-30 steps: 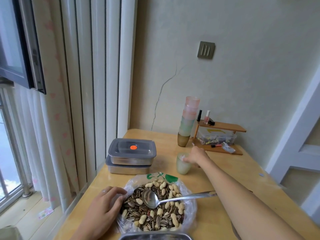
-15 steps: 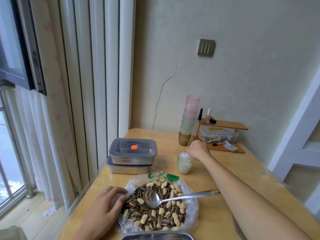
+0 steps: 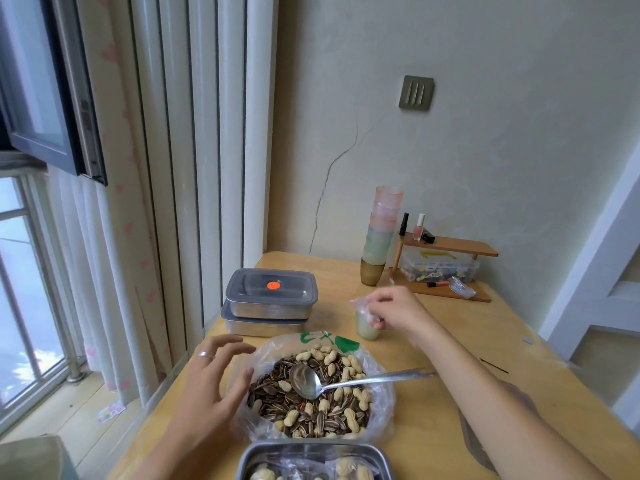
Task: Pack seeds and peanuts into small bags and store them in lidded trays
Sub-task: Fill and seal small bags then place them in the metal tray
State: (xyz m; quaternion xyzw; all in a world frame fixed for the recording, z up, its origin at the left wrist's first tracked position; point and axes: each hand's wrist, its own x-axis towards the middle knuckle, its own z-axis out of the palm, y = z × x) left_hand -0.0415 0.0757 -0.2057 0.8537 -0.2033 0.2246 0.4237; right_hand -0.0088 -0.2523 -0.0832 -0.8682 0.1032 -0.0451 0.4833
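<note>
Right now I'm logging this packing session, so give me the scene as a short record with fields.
left hand: open, fingers spread, beside the big bag's left edge
right hand: pinches a small clear bag above the cup
big bag: open, holds seeds and peanuts
spoon: lies in the big bag, handle pointing right
lidded trays: two, stacked, behind the big bag
open tray: nearest, packed bags inside

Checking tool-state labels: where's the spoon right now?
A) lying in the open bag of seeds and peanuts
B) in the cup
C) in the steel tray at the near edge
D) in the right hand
A: the spoon lies with its bowl on the seeds and peanuts in the bag, no hand on it; the right hand pinches a small bag instead.
</note>
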